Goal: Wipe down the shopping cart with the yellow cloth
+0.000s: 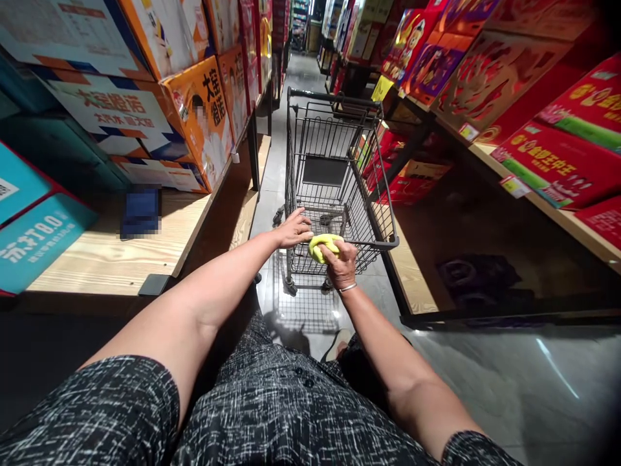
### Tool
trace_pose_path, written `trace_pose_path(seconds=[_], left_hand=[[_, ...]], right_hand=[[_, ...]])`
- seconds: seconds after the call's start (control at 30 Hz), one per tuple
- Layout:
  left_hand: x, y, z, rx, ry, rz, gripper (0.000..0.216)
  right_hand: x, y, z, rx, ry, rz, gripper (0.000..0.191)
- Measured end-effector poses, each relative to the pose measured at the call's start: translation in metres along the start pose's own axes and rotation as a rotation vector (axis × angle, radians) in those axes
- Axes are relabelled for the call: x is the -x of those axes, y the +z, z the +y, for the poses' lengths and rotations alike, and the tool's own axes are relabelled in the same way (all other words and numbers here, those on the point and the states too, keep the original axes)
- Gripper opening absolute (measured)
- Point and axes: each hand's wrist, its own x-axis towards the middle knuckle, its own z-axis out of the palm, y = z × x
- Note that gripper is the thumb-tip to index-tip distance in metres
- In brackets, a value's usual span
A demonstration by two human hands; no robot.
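A dark wire shopping cart [324,171] stands in the aisle right in front of me. My right hand [343,264] grips a bunched yellow-green cloth [320,247] at the near rim of the cart. Beside it, my left hand [294,230] reaches over the left part of that rim with its fingers stretched out and nothing in them. The tip of its thumb is close to the cloth; whether they touch I cannot tell. The cloth and my right hand hide part of the rim.
Wooden shelves flank the aisle closely. Orange-and-white cartons [198,123] and a blue box [43,239] sit on the left, with a dark blue item [140,212] near them. Red gift boxes [543,158] fill the right shelf. A dark bundle [478,278] lies low on the right.
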Motion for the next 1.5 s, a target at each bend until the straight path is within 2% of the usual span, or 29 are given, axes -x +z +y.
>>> trace_pose_path(seconds=[0.23,0.37,0.43,0.5,0.7,0.8,0.87,1.0,1.07,1.13,1.23,1.33,1.4,1.5], left_hand=[[-0.001,0.006,-0.001,0.005,-0.006,0.022,0.034],[0.000,0.007,-0.003,0.038,-0.027,0.041,0.033],[0.000,0.007,-0.003,0.048,-0.028,0.055,0.032],[0.000,0.007,-0.003,0.054,-0.029,0.062,0.031],[0.001,-0.002,0.002,0.030,-0.047,0.016,0.030],[0.004,-0.005,0.007,-0.010,-0.086,-0.026,0.033],[0.006,-0.003,0.010,-0.042,-0.097,-0.026,0.035],[0.009,0.005,0.011,-0.088,-0.129,0.037,0.040],[0.011,0.007,0.010,-0.103,-0.139,0.048,0.040],[0.011,0.007,0.009,-0.128,-0.126,0.037,0.040],[0.013,0.003,0.009,-0.171,-0.090,0.016,0.039],[0.015,0.001,0.010,-0.202,-0.105,0.009,0.035],[0.016,0.000,0.010,-0.206,-0.126,0.025,0.029],[0.018,-0.002,0.009,-0.191,-0.138,0.062,0.030]], right_hand=[[0.077,0.058,-0.008,0.045,-0.016,-0.418,0.028],[0.085,0.064,-0.008,0.049,-0.018,-0.477,0.027],[0.075,0.055,-0.002,0.053,-0.051,-0.465,0.028],[0.057,0.039,0.008,0.070,-0.085,-0.393,0.029],[0.000,-0.021,0.029,0.066,-0.103,0.039,0.031],[-0.008,-0.025,0.029,0.048,-0.012,0.146,0.030],[0.000,-0.013,0.026,0.024,0.037,0.117,0.030],[0.029,0.018,0.016,0.004,0.006,-0.139,0.027],[0.035,0.023,0.006,0.017,-0.023,-0.193,0.029],[0.028,0.018,-0.007,0.022,-0.045,-0.139,0.030],[-0.004,0.004,-0.029,0.002,-0.084,0.000,0.032],[-0.036,-0.009,-0.038,0.007,-0.104,0.023,0.036],[-0.044,-0.018,-0.029,0.030,-0.090,-0.017,0.035],[-0.034,-0.039,0.009,0.059,-0.016,-0.043,0.031]])
